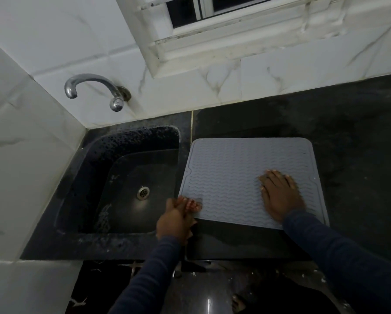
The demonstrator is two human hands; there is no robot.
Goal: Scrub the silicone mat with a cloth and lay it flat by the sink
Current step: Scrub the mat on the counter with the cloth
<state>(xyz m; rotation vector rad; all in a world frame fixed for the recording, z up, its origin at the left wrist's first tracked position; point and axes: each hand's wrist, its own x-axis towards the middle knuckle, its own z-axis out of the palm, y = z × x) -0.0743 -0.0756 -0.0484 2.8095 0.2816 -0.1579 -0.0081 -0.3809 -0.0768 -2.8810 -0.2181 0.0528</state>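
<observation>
A grey silicone mat [230, 168] with wavy ridges lies flat on the dark countertop [353, 137], right beside the black sink [131, 177]. My right hand [280, 196] rests palm down on the mat's right half with its fingers spread and straight. My left hand [178, 218] is at the mat's near left corner, and its fingertips press on that corner. No cloth is in view.
A chrome tap [92, 89] sticks out of the white tiled wall above the sink, whose drain [143, 192] shows in the basin. A window frame [224, 30] sits above the counter. The counter's front edge runs just below the mat.
</observation>
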